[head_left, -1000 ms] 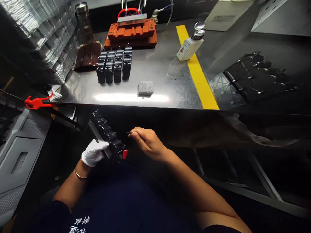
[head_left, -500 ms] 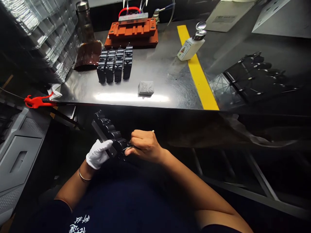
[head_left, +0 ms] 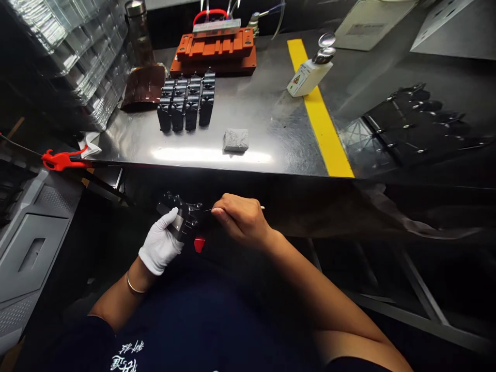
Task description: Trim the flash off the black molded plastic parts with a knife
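Observation:
My left hand (head_left: 160,247), in a white glove, grips a long black plastic part (head_left: 182,217) below the table's front edge; the part now points end-on toward me. A small red piece (head_left: 199,244) shows just under it. My bare right hand (head_left: 240,219) is pinched on a thin metal tool (head_left: 236,208), whose tip points at the black part's near end. Both hands are over my lap, against my dark shirt.
On the steel table (head_left: 271,129) stand rows of black parts (head_left: 187,103), an orange fixture (head_left: 217,49), a grey pad (head_left: 236,140), a white dispenser bottle (head_left: 308,75), a yellow stripe (head_left: 320,113), black parts at right (head_left: 414,124). Clear trays (head_left: 73,51) stack left; a red clamp (head_left: 62,160) juts out.
My left hand has turned the black part from slanting lengthwise to end-on. My right hand moved off the part's side and up a little, the tool tip now at its end.

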A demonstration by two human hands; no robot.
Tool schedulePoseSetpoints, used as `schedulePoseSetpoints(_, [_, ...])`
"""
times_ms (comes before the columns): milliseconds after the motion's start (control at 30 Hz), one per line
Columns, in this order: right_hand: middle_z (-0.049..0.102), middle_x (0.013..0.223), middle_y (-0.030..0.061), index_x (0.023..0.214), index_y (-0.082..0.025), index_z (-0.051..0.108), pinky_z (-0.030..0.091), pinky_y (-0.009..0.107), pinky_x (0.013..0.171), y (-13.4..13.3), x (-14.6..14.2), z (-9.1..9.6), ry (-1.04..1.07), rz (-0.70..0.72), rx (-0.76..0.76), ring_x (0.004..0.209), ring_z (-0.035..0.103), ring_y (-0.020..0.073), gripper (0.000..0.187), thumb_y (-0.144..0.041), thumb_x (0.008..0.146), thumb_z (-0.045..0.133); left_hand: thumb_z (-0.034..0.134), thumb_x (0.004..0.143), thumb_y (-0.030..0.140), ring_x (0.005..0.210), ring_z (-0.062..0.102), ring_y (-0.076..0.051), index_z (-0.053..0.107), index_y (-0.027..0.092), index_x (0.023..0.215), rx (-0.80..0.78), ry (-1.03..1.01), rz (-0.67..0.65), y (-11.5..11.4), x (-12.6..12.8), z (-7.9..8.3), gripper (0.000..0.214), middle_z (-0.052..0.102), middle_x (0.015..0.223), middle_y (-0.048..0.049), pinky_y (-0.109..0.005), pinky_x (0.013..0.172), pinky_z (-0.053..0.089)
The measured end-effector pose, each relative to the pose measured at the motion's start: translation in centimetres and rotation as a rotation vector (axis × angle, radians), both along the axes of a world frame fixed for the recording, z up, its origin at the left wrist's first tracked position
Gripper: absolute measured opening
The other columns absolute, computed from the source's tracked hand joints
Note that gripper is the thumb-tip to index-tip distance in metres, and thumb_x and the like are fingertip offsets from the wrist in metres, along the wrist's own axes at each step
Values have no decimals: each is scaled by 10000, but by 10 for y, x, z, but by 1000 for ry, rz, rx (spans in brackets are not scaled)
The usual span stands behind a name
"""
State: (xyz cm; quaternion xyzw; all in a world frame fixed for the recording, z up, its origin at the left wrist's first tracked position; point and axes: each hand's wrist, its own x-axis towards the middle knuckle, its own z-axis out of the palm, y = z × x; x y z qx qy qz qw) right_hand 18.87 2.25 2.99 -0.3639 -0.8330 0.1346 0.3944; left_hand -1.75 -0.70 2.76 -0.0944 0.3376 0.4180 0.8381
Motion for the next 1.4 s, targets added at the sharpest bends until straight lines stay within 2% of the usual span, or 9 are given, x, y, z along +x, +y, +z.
schedulePoseSetpoints(233, [546, 544, 11, 633, -187, 611, 296, 260, 490, 17, 7, 4, -188, 3, 26, 520, 482, 107, 392, -360, 957, 472, 334, 995, 206, 840, 723, -105, 604, 117, 1236, -39, -63, -11, 2, 4, 5, 373, 768, 850, -32, -184, 878, 527])
schedulePoseSetpoints(467, [529, 544, 1, 647, -175, 616, 307, 242, 498, 28, 12, 4, -94, 246, -111, 493, 450, 94, 374, -355, 952, 493, 303, 1011, 261, 856, 722, -109, 621, 81, 1162, -102, -62, -9, 1, 3, 14, 395, 767, 888, -62, -168, 818, 534])
schedulePoseSetpoints(633, [484, 537, -23, 630, -158, 618, 314, 225, 498, 34, 20, 5, -24, 432, -447, 491, 418, 75, 406, -391, 940, 502, 315, 1010, 262, 821, 726, -120, 671, 97, 941, -151, -72, -22, 0, 5, 15, 398, 765, 854, -64, -188, 786, 546])
schedulePoseSetpoints(800, [428, 486, -36, 628, -133, 665, 285, 226, 448, 37, 29, 2, -2, 763, -898, 455, 370, 66, 498, -522, 902, 519, 337, 1009, 285, 864, 725, -136, 670, 75, 1009, -134, -109, -74, 0, 5, 5, 394, 763, 902, -82, -211, 832, 549])
schedulePoseSetpoints(867, [438, 502, -29, 672, -125, 698, 293, 230, 450, 32, 26, 2, 87, 682, -917, 463, 378, 69, 517, -544, 904, 505, 346, 1009, 295, 912, 719, -127, 656, 93, 1100, -88, -97, 19, 4, 1, 4, 380, 766, 927, -67, -196, 861, 538])
schedulePoseSetpoints(1000, [452, 567, -15, 732, -149, 731, 371, 246, 518, 17, 7, -1, 404, 190, -766, 534, 429, 92, 510, -549, 919, 478, 317, 1013, 241, 776, 727, -82, 660, 161, 1148, -11, -95, 142, 8, -6, 8, 377, 771, 794, -8, -143, 812, 535])
schedulePoseSetpoints(1067, [478, 604, -5, 757, -168, 746, 415, 261, 576, 9, -4, -4, 516, 50, -713, 591, 471, 110, 462, -550, 895, 525, 283, 1016, 201, 713, 722, -68, 681, 171, 1106, -5, -71, 158, 8, -6, 11, 409, 769, 762, 0, -125, 765, 536])
schedulePoseSetpoints(1233, [576, 704, 16, 809, -191, 753, 438, 275, 615, -4, -24, -14, 663, -79, -737, 650, 520, 126, 366, -534, 830, 628, 228, 1013, 149, 792, 729, -97, 667, 184, 1165, 61, 92, 165, 4, 2, 15, 465, 774, 813, -18, -187, 822, 549])
schedulePoseSetpoints(1400, [601, 693, 21, 728, -171, 704, 432, 268, 607, -16, -35, -19, 731, -74, -799, 656, 537, 133, 394, -547, 821, 630, 263, 999, 128, 859, 727, -142, 660, 143, 1186, 93, 172, 121, 0, 9, 14, 439, 773, 885, -60, -274, 894, 545])
